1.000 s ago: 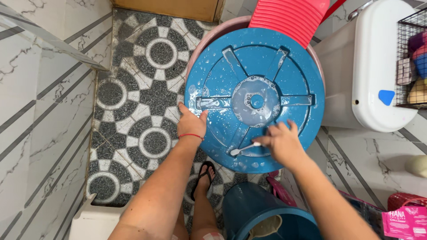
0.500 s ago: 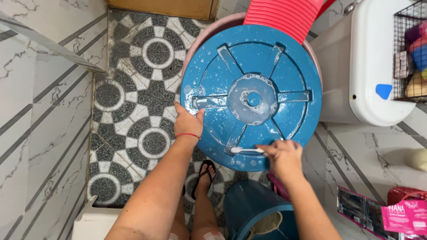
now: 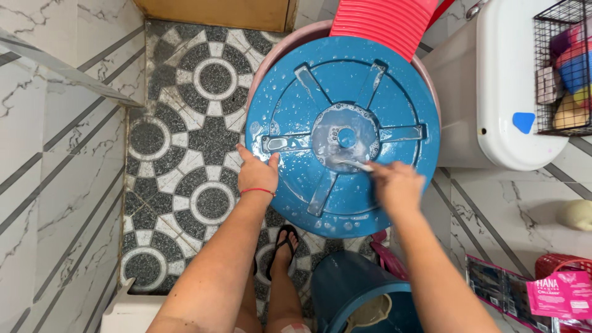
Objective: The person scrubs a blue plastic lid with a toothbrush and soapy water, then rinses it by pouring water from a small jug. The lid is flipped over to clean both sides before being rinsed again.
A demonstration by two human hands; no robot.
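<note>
A round blue plastic lid (image 3: 345,92), wet and soapy, lies upside down across a pink basin (image 3: 271,58). Its ribs radiate from a foamy hub. My left hand (image 3: 258,171) grips the lid's left rim, thumb on top; a red string circles that wrist. My right hand (image 3: 394,182) holds a small white brush (image 3: 356,164) whose head rests on the foamy hub area, just below the centre hole.
A red ribbed washboard (image 3: 388,21) leans behind the basin. A white toilet tank (image 3: 499,86) and a wire basket (image 3: 564,68) stand at right. A blue bucket (image 3: 357,293) sits below, beside my sandalled foot (image 3: 280,246). Patterned floor tiles (image 3: 185,123) stretch left.
My right hand moved the brush from the lid's lower rib up to the foamy centre. The left hand stayed gripping the rim. The camera view shifted slightly.
</note>
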